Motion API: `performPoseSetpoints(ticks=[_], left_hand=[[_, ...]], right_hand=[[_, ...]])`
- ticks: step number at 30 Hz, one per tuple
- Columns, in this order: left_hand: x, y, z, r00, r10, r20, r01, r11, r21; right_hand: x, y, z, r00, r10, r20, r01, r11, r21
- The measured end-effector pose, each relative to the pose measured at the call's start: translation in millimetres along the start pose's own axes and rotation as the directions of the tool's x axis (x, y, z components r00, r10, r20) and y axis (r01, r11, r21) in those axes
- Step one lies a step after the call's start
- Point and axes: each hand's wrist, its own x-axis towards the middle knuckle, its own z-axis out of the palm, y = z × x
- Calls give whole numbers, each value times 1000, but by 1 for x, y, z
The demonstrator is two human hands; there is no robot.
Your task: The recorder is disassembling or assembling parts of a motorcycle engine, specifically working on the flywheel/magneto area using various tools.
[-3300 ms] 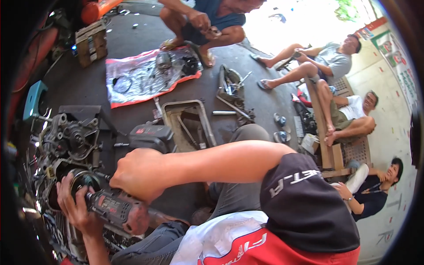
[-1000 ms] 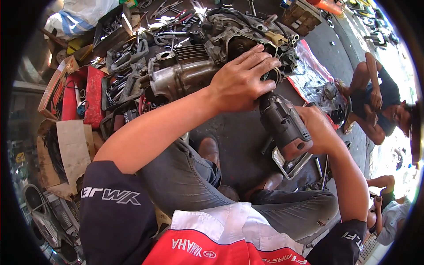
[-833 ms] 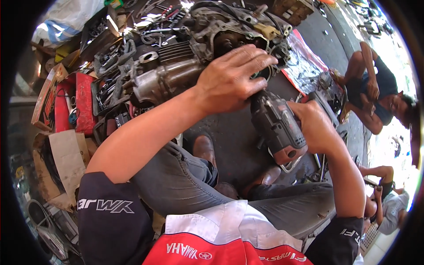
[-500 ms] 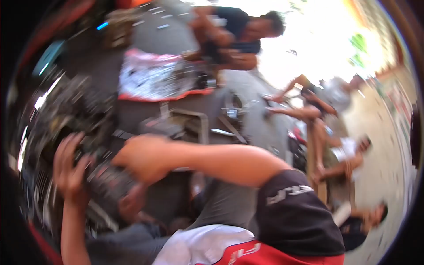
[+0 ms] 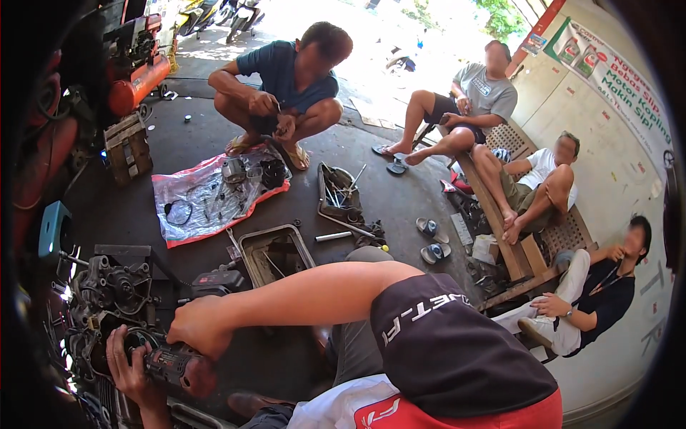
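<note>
At the lower left, a greasy metal motorcycle engine (image 5: 118, 282) has an open housing. My left hand (image 5: 127, 368) grips around a round metal part (image 5: 136, 336) in that housing, fingers curled at its edge. My right hand (image 5: 194, 325) holds the handle of a black and red cordless power tool (image 5: 179, 372), its nose at the round part beside my left fingers. The battery end sticks out beyond my right hand. A metal tray (image 5: 275, 239) lies on the floor nearby.
A person (image 5: 286, 93) squats by parts on plastic sheeting (image 5: 193, 186). Three others sit on a wooden bench (image 5: 511, 250) at right: grey shirt (image 5: 486, 100), white shirt (image 5: 543, 182), dark shirt (image 5: 593, 300). A tool tray (image 5: 339, 200), crate (image 5: 128, 146) and red-orange compressor (image 5: 139, 86) stand around.
My head has swung from looking down at the tool to facing the people at right. The picture has sharpened since the blur. The tool remains in my right hand at the engine.
</note>
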Motion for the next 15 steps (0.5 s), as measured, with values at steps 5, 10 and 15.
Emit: performPoseSetpoints(ticks=[5,10,15], left_hand=[[3,3,-2,1000,17,-1,-17,1000,12],[8,4,-3,998,46,-31,-45,999,17],[7,4,-7,1000,10,-6,-10,1000,1]], right_hand=[[-6,-4,1,1000,1,-9,-1,1000,-9],[-3,1,4,999,-44,-20,45,997,57],[-2,0,12,1000,-18,-2,18,994,109]])
